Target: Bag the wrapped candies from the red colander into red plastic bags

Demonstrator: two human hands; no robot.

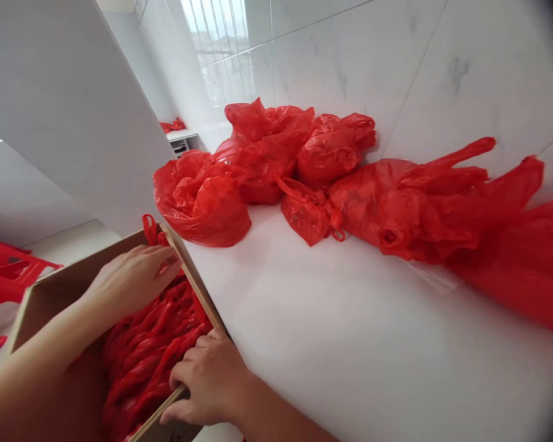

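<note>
My left hand (131, 276) reaches into an open cardboard box (64, 272) and touches the red plastic bags (152, 344) packed in it, near the far corner. Its fingers are bent, and a bit of red shows by the fingertips; whether they grip it is unclear. My right hand (212, 374) is closed on the near corner of the box's rim, thumb outside. The bags in the box lie in twisted, rope-like rows along its right side. One red loop stands up at the far corner.
On the white surface (350, 331) right of the box, several bulging red bags (203, 199) line the tiled wall (345, 67). A red plastic stool (9, 270) is at the left edge. A pale panel (69, 92) rises behind the box.
</note>
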